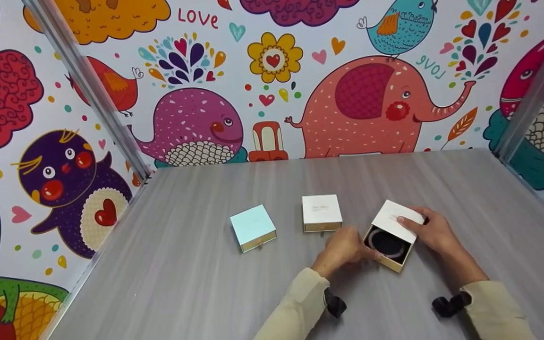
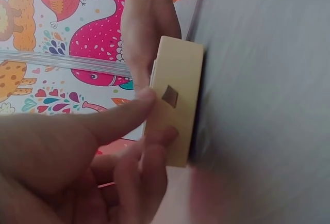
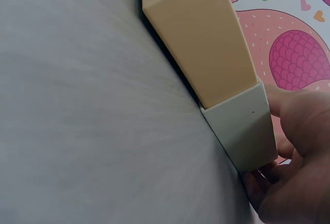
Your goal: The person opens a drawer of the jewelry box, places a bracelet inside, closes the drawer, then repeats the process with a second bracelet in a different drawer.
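Note:
A white drawer-style gift box stands on the table with its tan drawer slid partly out toward me. Inside lies a greyish ring-shaped band on a dark lining; its exact kind is unclear. My right hand grips the white sleeve, thumb on top and fingers around its far side. At the drawer's front, my left hand pinches the left part. The left wrist view shows its thumb on the upper edge and a fingertip on the front face, beside a small dark pull tab.
Another white box with a gold front stands to the left, just beyond my left hand. Farther left is a light-blue box with a small tab. A patterned wall bounds the grey table at the back and left.

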Demonstrator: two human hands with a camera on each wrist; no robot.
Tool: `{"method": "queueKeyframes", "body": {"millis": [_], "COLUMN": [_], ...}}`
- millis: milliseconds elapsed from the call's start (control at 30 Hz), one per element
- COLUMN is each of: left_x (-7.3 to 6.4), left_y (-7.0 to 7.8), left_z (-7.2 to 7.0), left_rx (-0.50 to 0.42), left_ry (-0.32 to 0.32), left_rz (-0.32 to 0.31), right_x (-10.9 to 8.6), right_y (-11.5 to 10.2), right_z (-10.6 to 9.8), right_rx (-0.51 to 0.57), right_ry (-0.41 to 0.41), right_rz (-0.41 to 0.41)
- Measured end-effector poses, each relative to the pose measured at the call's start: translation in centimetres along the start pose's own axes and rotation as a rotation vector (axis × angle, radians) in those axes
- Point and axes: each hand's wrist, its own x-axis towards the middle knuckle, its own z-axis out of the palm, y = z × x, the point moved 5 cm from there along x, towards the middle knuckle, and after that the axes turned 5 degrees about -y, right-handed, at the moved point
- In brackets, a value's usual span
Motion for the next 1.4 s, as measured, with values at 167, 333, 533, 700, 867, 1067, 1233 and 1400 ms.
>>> {"method": "queueKeyframes", "body": {"millis": [167, 333, 533, 700, 867, 1067, 1233, 1400], "left_x": [-0.1, -0.2, -0.5, -0.7, -0.7, -0.7, -0.7, -0.7], "left_y": [-0.3, -0.6, -0.7, -0.6, -0.5, -0.4, -0.2, 0.1], "left_z": [0.2, 0.9, 1.4, 1.5, 1.8, 1.7, 1.6, 1.5], "left_rx": [-0.008, -0.084, -0.176, -0.194, -0.187, -0.131, -0.092, -0.054], "left_ry": [0.001, -0.001, 0.002, 0.015, 0.016, 0.045, 0.077, 0.106], "left_rz": [-0.007, -0.012, -0.009, -0.006, -0.003, 0.009, 0.024, 0.018], "right_x": [-0.1, -0.2, -0.2, -0.2, -0.3, -0.2, -0.2, -0.1], "right_y": [0.0, 0.0, 0.1, 0.1, 0.2, 0.2, 0.0, -0.2], "right_z": [0.0, 0.0, 0.0, 0.1, 0.1, 0.1, 0.0, -0.2], "right_rx": [0.013, 0.014, 0.019, 0.01, 0.011, 0.031, 0.035, 0.018], "right_ry": [-0.008, -0.003, -0.004, -0.005, -0.001, 0.002, 0.01, 0.012], "right_rz": [-0.003, 0.0, -0.003, -0.008, -0.001, 0.003, 0.001, -0.013]}}
